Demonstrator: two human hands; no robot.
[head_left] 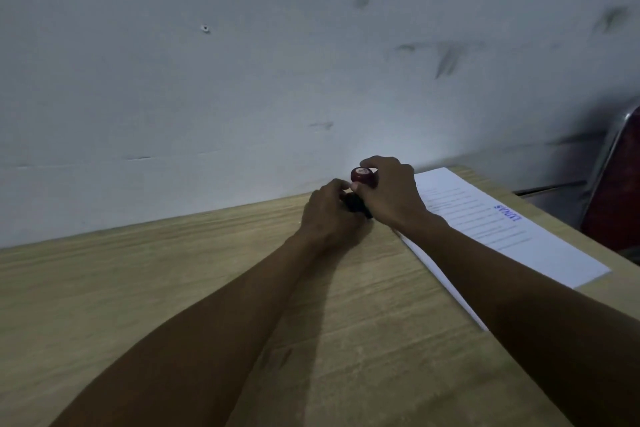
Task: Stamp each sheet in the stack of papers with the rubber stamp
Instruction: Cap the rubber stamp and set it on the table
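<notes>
Your right hand grips the rubber stamp by its dark red knob, just right of the frame's centre. Your left hand curls around a dark object directly beneath the stamp, probably the ink pad, though it is too hidden to confirm. The two hands are together, touching or nearly so.

Risks from this position:
- Uneven inking. If the stamp face meets the dark object at a tilt, the next impression is likely to print patchy.
- Smearing. Your right forearm crosses the near left edge of the stack of papers. Dragging it as you move could shift the sheets or skew the pile.
- Missed sheets. The top sheet already carries a blue mark. If you do not lift it aside, you would stamp the same sheet twice.

The stamp stands roughly upright, its rounded knob glossy with a pale highlight on top; its lower body is dark and mostly covered by your fingers. The stack lies flat at centre right on the wooden table, angled towards the lower right.
</notes>
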